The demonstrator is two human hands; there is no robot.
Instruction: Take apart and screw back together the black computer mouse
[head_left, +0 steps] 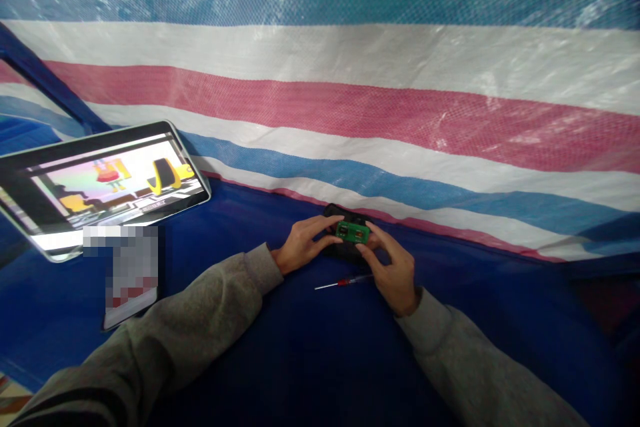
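Circuit board (354, 233), green, long axis left to right, pinched at left end by left hand (303, 243), at right end by right hand (397, 273). Black case (344, 251) behind it. Screwdriver (343, 282) on table (280, 353), near side, tip left, closer to right hand.

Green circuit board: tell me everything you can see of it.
The green circuit board is small, flat and roughly rectangular, with a dark part towards its left and a smaller, brownish one towards its right; finer detail is too small to tell. One broad face shows to the camera. The left hand pinches its left end, the right hand its right. It overlaps a black object; whether they touch is unclear.
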